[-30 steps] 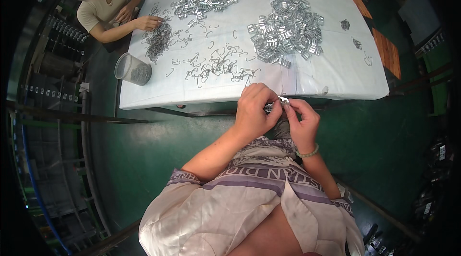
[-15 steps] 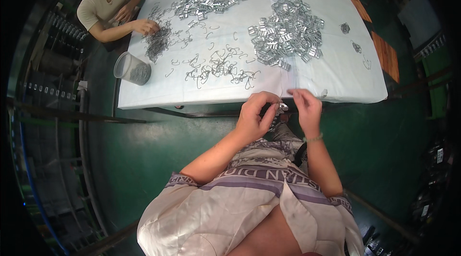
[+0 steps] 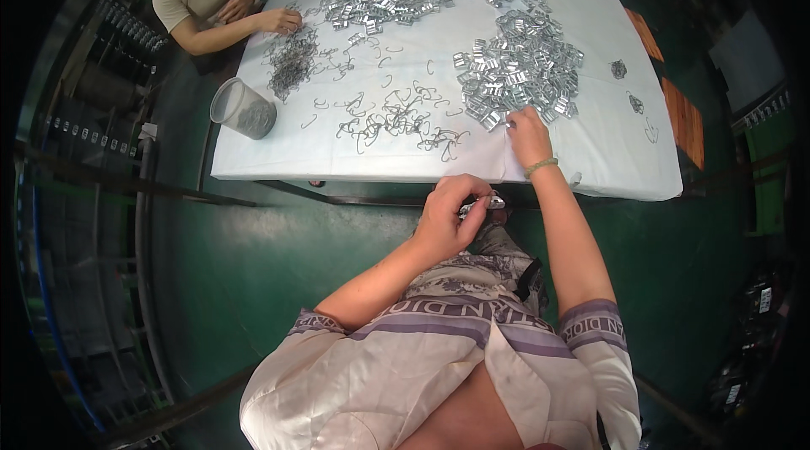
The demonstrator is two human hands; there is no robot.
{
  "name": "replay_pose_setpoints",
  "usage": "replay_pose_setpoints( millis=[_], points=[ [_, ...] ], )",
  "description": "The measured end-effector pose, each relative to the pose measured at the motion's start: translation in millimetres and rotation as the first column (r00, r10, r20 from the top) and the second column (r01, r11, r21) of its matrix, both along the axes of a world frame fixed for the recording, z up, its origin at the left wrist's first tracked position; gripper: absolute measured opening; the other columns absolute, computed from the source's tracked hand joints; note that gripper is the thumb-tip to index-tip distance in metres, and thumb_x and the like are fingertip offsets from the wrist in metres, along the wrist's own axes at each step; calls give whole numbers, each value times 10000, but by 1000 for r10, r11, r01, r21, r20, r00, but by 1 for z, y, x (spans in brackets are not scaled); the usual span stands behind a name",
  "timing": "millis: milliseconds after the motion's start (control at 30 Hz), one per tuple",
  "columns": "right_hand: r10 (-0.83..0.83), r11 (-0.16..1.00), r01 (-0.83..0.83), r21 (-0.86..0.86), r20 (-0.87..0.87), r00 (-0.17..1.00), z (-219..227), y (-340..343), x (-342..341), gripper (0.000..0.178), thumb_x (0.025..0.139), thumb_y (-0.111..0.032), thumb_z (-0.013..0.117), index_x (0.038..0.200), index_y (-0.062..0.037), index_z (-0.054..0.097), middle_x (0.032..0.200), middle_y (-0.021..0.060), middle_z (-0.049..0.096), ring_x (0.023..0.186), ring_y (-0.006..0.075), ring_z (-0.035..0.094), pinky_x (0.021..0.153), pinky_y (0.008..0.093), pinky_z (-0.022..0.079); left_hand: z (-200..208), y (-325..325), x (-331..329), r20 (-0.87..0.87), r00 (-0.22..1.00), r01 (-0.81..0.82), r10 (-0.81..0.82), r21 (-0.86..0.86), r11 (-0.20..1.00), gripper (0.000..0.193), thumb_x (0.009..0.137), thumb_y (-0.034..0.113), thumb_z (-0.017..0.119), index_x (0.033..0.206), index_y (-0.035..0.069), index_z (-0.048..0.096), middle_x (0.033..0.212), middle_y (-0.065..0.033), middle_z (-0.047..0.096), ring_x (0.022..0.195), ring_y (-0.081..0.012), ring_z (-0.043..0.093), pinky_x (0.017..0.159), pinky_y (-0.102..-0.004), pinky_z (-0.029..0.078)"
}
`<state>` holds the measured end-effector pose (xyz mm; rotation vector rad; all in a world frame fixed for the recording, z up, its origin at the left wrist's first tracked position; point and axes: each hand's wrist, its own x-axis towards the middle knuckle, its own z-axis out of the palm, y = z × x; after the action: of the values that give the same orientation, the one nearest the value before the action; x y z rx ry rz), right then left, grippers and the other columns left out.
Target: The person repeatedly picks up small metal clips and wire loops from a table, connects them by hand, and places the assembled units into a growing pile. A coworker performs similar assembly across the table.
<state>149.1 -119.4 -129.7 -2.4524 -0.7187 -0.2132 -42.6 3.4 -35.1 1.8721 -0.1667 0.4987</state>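
Observation:
My left hand (image 3: 454, 212), just off the table's near edge, is closed around some small shiny metal pieces (image 3: 497, 201). Most of what it holds is hidden by the fingers. My right hand (image 3: 530, 138) reaches over the table, its fingertips pinched on a small silver slotted metal piece at the near edge of a large pile of them (image 3: 519, 70). Left of that pile, thin bent wire hooks (image 3: 396, 119) lie scattered on the white cloth-covered table (image 3: 337, 165).
A clear plastic tub (image 3: 243, 108) with wire pieces stands at the table's left corner. Across the left side, a co-worker's hand (image 3: 280, 21) is at a dense heap of wire hooks (image 3: 291, 66). Small wire clumps (image 3: 618, 70) lie at the right. Wooden boards (image 3: 682, 117) show beyond that edge.
My right hand has moved forward from beside my left hand to the metal pile. My left hand stays closed near the table edge. The whole view has shifted slightly.

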Motion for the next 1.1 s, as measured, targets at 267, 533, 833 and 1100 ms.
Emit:
replay_pose_setpoints(
  millis=[267,533,833,1100],
  points=[
    [-122,959,261,114,-662,739,50,-19,-13,171,751,-37,670,804,6,513,839,154,576,780,237,637,667,328,510,-3,-2,4,-54,998,-13,12,-22,1000,58,783,-18,562,837,0,558,798,-94,629,728,-185,599,684,-275,464],
    [601,364,525,769,-625,498,80,-26,-99,87,843,-36,589,852,2,511,875,122,616,835,221,635,778,319,517,-7,-7,8,-124,992,-52,37,-117,992,46,793,-5,583,828,-21,558,754,-85,624,677,-111,588,623,-230,461],
    [565,259,548,795,-585,582,83,-23,-130,78,817,-17,626,836,-4,552,842,78,624,726,102,568,661,214,445,2,-14,8,-132,982,-139,137,-2,990,57,768,17,610,809,5,572,708,-83,616,641,-156,601,582,-258,465],
    [438,283,505,815,-578,688,84,-19,-133,83,795,-6,654,813,6,574,797,54,629,696,70,552,627,187,414,2,-14,7,-92,980,-176,178,26,984,63,750,31,624,786,21,573,712,-91,618,633,-197,597,581,-287,461]
  ],
)
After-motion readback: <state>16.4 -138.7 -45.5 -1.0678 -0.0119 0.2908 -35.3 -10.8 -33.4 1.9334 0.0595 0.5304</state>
